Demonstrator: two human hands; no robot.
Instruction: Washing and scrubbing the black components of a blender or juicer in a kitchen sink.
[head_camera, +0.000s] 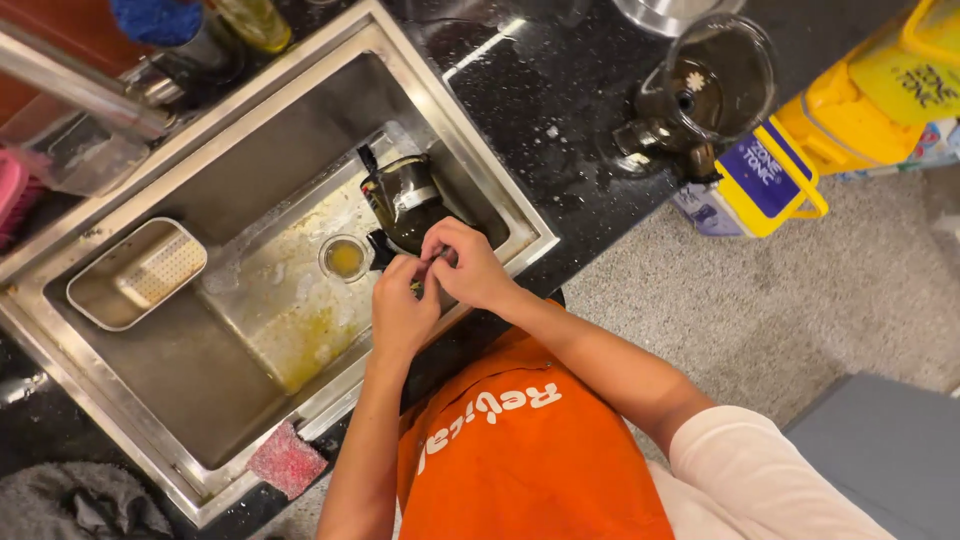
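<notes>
My left hand (402, 308) and my right hand (467, 268) meet over the near edge of the steel sink (200, 190). Their fingertips pinch a small dark piece (428, 270) between them; I cannot tell what it is. Just beyond the hands a dark round appliance part (405, 200) with a pale label lies in the sink basin. The sink bottom is smeared with yellowish residue around the drain (344, 258).
A rectangular metal tray (135, 275) sits in the sink at left. A pink sponge (287, 460) lies on the near rim. A glass jug (705, 90) stands on the black counter, with yellow containers (860, 100) on the floor at right.
</notes>
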